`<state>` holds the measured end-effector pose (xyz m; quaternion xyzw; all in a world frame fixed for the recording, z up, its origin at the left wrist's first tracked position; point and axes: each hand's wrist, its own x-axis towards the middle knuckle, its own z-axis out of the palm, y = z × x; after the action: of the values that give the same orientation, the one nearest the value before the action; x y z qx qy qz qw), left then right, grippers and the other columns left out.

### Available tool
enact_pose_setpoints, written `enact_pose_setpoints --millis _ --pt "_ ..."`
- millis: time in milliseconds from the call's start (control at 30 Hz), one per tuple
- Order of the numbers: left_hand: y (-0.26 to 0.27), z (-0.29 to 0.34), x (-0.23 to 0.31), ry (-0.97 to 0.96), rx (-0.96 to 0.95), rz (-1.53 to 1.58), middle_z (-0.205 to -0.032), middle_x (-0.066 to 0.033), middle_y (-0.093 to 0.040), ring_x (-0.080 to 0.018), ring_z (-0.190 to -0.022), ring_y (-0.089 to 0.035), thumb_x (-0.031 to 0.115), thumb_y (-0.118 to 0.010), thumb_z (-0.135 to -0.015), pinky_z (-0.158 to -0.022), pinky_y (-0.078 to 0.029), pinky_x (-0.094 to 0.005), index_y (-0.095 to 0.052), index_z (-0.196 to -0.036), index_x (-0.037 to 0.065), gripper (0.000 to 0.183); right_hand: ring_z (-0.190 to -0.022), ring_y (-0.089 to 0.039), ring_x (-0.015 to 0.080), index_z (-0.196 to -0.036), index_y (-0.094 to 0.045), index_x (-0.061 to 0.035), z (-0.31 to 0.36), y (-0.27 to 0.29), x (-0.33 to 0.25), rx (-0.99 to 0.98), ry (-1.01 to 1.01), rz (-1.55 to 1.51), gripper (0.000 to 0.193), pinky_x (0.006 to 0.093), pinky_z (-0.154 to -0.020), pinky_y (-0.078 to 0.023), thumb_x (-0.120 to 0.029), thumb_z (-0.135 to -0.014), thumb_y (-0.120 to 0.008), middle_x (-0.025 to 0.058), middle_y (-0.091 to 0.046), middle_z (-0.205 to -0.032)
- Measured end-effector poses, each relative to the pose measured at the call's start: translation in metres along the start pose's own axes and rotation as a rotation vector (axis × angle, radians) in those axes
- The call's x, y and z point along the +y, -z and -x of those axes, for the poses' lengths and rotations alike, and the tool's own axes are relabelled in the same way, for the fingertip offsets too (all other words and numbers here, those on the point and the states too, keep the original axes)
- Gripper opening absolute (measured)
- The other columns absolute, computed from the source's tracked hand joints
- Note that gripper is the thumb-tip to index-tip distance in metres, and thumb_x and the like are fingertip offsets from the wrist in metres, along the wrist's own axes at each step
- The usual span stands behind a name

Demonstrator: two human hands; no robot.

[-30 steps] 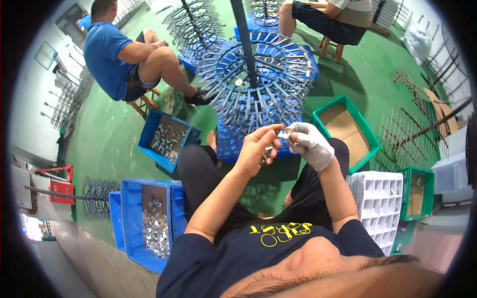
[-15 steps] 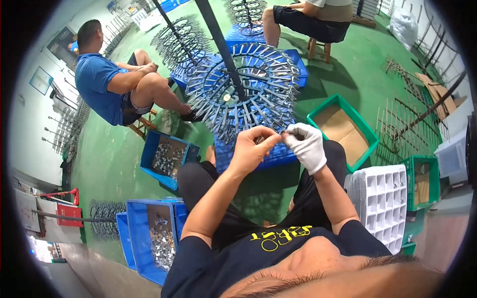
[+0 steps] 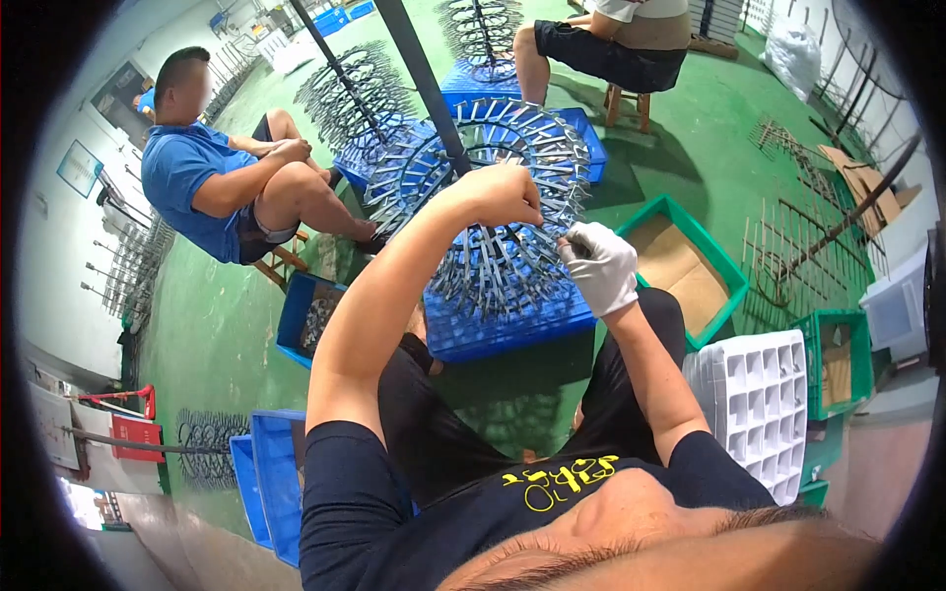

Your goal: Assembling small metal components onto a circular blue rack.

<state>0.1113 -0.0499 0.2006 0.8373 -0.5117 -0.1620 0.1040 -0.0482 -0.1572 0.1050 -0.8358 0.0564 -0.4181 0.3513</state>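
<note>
L hand (image 3: pixel 500 195), bare, is over the upper middle of the round metal rack (image 3: pixel 488 266), right by its dark pole (image 3: pixel 429 84). Fingers are bent & drawn in, tips pointing down twd the rack's R side; can't tell if they hold a part or touch the prongs.

R hand (image 3: pixel 601 271), in a whitish glove, is just off the rack's R edge, near the L hand but apart from it. Its fingers curl inward w/ tips close to the thumb, facing L — whether something small is pinched there is too small to tell.

Rack stands btwn & beyond the person's knees, thin prongs fanning out all round, above a blue crate (image 3: pixel 503 335). R of it on the green floor: green bin (image 3: pixel 724 313) w/ brown cardboard inside, then a white gridded tray (image 3: pixel 767 404) nearer the person. On the L: small blue bin (image 3: pixel 293 320) w/ little metal pcs (image 3: pixel 319 317), partly behind the L forearm; bigger blue bin (image 3: pixel 276 483) lower down, partly behind the sleeve. Co-worker in blue (image 3: pixel 187 172) sits upper L — another in dark shorts (image 3: pixel 611 51) at top.
</note>
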Motion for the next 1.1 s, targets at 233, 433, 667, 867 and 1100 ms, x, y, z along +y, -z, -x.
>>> enact_pose_setpoints --millis 233,433,667,867,1100 --pt "-0.002 -0.008 -0.002 0.007 -0.036 0.029 -0.064 -0.0052 -0.064 -0.0182 -0.054 -0.053 0.017 -0.070 -0.071 -0.058 -0.047 -0.0307 -0.072 -0.078 0.002 0.017 -0.053 -0.048 0.0207 -0.078 -0.064 -0.0030 -0.001 -0.005 0.006 0.026 0.045 -0.005 0.010 0.0297 -0.052 -0.041 0.001 -0.070 -0.067 0.0065 -0.059 -0.068" --pt "-0.005 -0.008 -0.004 0.007 -0.014 0.061 -0.063 -0.0050 -0.064 -0.0179 -0.054 -0.053 0.017 -0.071 -0.070 -0.057 -0.046 -0.0305 -0.072 -0.078 0.002 0.017 -0.053 -0.049 0.0218 -0.079 -0.065 -0.0036 -0.002 -0.008 0.010 0.031 0.104 0.055 0.011 0.0303 -0.052 -0.041 0.001 -0.069 -0.067 0.0072 -0.059 -0.068" --pt "-0.004 -0.006 -0.002 0.032 -0.029 0.086 -0.064 -0.0052 -0.064 -0.0177 -0.053 -0.052 0.016 -0.071 -0.070 -0.056 -0.046 -0.0309 -0.072 -0.078 0.001 0.017 -0.052 -0.050 0.0218 -0.076 -0.064 -0.0043 -0.007 0.001 -0.001 -0.002 0.107 0.111 0.008 0.0306 -0.051 -0.042 -0.001 -0.069 -0.068 0.0066 -0.059 -0.066" --pt "-0.004 -0.007 -0.004 0.024 -0.036 0.114 -0.064 -0.0050 -0.064 -0.0177 -0.053 -0.052 0.016 -0.071 -0.070 -0.054 -0.046 -0.0307 -0.072 -0.079 0.001 0.018 -0.051 -0.049 0.0218 -0.071 -0.062 -0.0053 -0.015 0.005 -0.007 -0.037 0.135 0.197 0.007 0.0309 -0.050 -0.041 -0.003 -0.069 -0.068 0.0055 -0.058 -0.063" --pt "-0.003 -0.005 -0.003 0.058 -0.050 0.126 -0.063 -0.0045 -0.063 -0.0162 -0.051 -0.051 0.015 -0.072 -0.070 -0.052 -0.045 -0.0294 -0.072 -0.077 0.002 0.015 -0.049 -0.048 0.0224 -0.071 -0.061 -0.0063 -0.012 0.002 -0.004 -0.044 0.129 0.191 0.008 0.0316 -0.049 -0.040 -0.005 -0.069 -0.069 0.0054 -0.056 -0.061"
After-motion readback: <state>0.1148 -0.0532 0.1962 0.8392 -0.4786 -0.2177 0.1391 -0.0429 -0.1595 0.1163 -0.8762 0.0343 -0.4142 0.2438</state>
